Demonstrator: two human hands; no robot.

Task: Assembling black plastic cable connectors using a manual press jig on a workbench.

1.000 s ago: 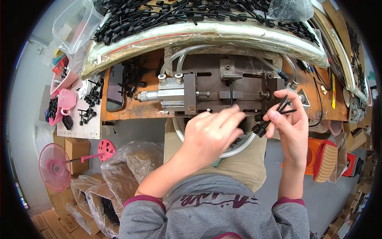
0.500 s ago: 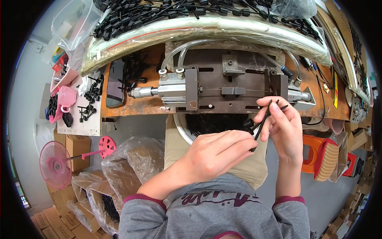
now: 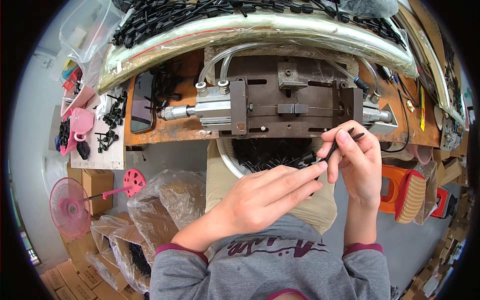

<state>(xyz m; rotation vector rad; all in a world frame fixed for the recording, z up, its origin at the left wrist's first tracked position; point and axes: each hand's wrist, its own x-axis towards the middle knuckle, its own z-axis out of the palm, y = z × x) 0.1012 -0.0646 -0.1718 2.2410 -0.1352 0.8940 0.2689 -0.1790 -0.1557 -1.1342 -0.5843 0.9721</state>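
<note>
The bare left forearm (image 3: 197, 232) is angled from the lower left toward the centre, where the bare left hand (image 3: 272, 195) is held back upward, fingers extended toward the right hand (image 3: 359, 162). Right of centre, the bare right forearm (image 3: 361, 222) is raised nearly upright, thumb and forefinger pinched.

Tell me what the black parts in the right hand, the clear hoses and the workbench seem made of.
Black parts in the right hand: probably plastic, dark and smooth-looking; coated metal remains possible.
Clear hoses: likely flexible plastic, glossy; see-through and bent in arcs.
Workbench: seemingly wood or board; its orange-brown surface looks worn.
</note>
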